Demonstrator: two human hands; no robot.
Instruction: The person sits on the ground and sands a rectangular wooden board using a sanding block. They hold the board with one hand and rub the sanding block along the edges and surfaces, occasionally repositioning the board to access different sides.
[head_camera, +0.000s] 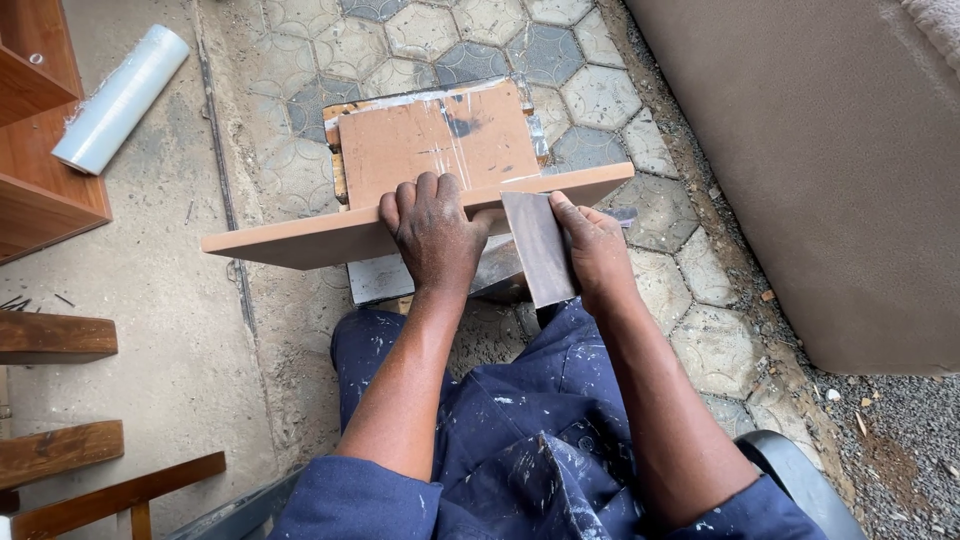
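Hexagonal paving surrounds a scarred work block (435, 135) at frame centre, where the left hand (432, 232) clamps a long board (300, 238) while right-hand (597, 250) fingers pinch dark sandpaper (538, 248) against its edge; sanding looks unfinished.

I am seeing a roll of clear plastic film (122, 98) lying on the bare concrete floor (170, 330) at upper left, just beside a reddish-brown shelf unit (40, 150). Three dark wooden pieces (55, 337) are jutting in from the left edge below it. Hexagonal paving stones (470, 40) are running up the middle, and a large beige upholstered piece (830, 170) is filling the right side above scattered gravel (900, 440).
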